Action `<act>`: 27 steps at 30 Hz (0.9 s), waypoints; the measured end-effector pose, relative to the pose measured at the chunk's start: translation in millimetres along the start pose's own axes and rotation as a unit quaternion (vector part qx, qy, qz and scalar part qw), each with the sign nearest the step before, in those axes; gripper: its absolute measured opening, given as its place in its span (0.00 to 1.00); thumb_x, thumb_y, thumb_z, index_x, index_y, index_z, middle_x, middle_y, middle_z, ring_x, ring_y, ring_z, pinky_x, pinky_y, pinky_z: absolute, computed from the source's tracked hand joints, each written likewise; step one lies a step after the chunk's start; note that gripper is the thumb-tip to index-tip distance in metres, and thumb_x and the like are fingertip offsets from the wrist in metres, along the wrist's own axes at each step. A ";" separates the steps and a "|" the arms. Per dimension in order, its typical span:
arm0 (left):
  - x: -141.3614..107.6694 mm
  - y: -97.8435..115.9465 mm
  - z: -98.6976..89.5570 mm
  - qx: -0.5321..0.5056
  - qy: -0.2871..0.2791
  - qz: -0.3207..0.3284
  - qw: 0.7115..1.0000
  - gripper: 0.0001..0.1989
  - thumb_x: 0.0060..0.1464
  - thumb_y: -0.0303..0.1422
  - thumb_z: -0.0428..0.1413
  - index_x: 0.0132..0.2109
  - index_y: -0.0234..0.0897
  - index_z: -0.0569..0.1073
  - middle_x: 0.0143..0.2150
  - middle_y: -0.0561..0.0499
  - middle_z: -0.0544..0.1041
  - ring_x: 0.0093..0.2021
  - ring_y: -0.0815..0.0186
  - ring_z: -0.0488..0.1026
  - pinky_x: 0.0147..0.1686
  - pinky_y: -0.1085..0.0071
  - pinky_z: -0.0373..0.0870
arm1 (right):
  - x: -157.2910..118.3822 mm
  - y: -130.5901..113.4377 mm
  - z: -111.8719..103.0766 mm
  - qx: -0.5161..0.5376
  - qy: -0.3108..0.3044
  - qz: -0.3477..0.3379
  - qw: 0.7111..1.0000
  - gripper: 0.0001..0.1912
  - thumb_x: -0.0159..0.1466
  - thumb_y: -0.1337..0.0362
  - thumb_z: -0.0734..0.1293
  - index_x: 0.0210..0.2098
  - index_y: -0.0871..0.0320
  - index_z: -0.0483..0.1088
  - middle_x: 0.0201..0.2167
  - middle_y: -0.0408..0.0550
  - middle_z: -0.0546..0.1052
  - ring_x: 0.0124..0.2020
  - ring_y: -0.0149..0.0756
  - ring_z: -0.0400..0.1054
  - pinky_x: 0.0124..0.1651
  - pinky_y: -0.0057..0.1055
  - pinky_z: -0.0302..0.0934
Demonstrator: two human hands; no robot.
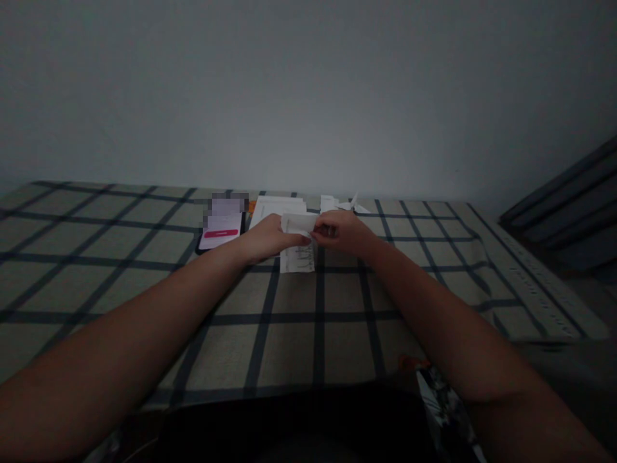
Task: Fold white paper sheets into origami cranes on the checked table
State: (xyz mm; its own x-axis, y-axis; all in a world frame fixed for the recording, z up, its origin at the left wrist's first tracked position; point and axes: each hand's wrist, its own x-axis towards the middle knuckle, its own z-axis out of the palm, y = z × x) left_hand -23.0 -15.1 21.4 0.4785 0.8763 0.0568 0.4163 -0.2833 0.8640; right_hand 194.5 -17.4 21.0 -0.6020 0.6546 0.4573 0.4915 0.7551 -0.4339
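Between both hands, above the table, is a strip of white paper (297, 260) with dark marks on its lower part; its upper part is bent over. My left hand (267, 238) grips its left side, thumb across the front. At its upper right edge, my right hand (340, 229) pinches the paper with curled fingers. Behind my left hand lies a white sheet or booklet (277, 204), partly covered. Small white paper pieces (330, 203) rest just beyond my right hand.
A phone (222, 225) with a lit screen lies left of my left hand. Something orange (251, 206) shows beside it. A checked cloth (294, 334) covers the table, which meets a plain wall (308, 96). A dark slatted object (569, 193) stands at the right.
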 end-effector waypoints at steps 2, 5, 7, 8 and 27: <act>-0.7 2.1 -0.7 0.006 -0.005 0.001 1.000 0.18 0.45 0.37 0.62 0.44 0.34 0.80 0.45 0.45 0.82 0.46 0.55 0.77 0.52 0.57 0.70 | -0.5 1.8 -0.1 -0.027 -0.006 -0.015 1.000 0.04 0.59 0.66 0.67 0.30 0.60 0.72 0.26 0.44 0.73 0.27 0.29 0.62 0.33 0.27 0.53; -1.1 3.3 -1.8 0.002 -0.005 0.005 1.000 0.19 0.44 0.36 0.63 0.45 0.35 0.80 0.46 0.45 0.82 0.46 0.55 0.77 0.52 0.57 0.70 | -0.9 1.5 0.2 -0.058 -0.009 -0.024 0.998 0.04 0.59 0.66 0.67 0.29 0.60 0.71 0.26 0.44 0.73 0.28 0.29 0.61 0.33 0.28 0.51; -0.7 1.8 -2.6 -0.002 0.001 0.008 1.000 0.19 0.43 0.36 0.63 0.45 0.37 0.80 0.46 0.46 0.82 0.46 0.54 0.77 0.52 0.57 0.70 | -1.0 -1.0 0.1 -0.079 -0.012 -0.021 0.997 0.04 0.59 0.66 0.67 0.29 0.60 0.71 0.27 0.45 0.73 0.29 0.30 0.61 0.34 0.28 0.50; -0.4 0.7 -2.9 -0.004 0.004 0.009 1.000 0.19 0.42 0.36 0.64 0.45 0.38 0.80 0.46 0.46 0.82 0.46 0.54 0.77 0.52 0.57 0.70 | -1.0 -2.5 -0.1 -0.089 -0.015 -0.017 0.996 0.04 0.59 0.66 0.67 0.29 0.60 0.71 0.27 0.45 0.73 0.29 0.31 0.60 0.34 0.29 0.50; -6.3 3.5 -4.3 0.021 -0.060 -0.077 0.995 0.12 0.40 0.38 0.65 0.33 0.38 0.81 0.31 0.46 0.82 0.30 0.56 0.77 0.29 0.66 0.71 | -1.3 -2.6 -7.9 -0.195 0.036 0.044 0.979 0.09 0.63 0.63 0.65 0.35 0.59 0.77 0.31 0.49 0.77 0.32 0.34 0.62 0.35 0.31 0.49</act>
State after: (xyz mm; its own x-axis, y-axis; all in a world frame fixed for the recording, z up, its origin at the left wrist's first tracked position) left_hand -27.9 -20.0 26.3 0.4939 0.8586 -0.1373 0.5234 -0.1675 0.8355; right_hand 199.0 -19.9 27.6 -0.5069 0.7080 0.4917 0.7506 0.6430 -0.1522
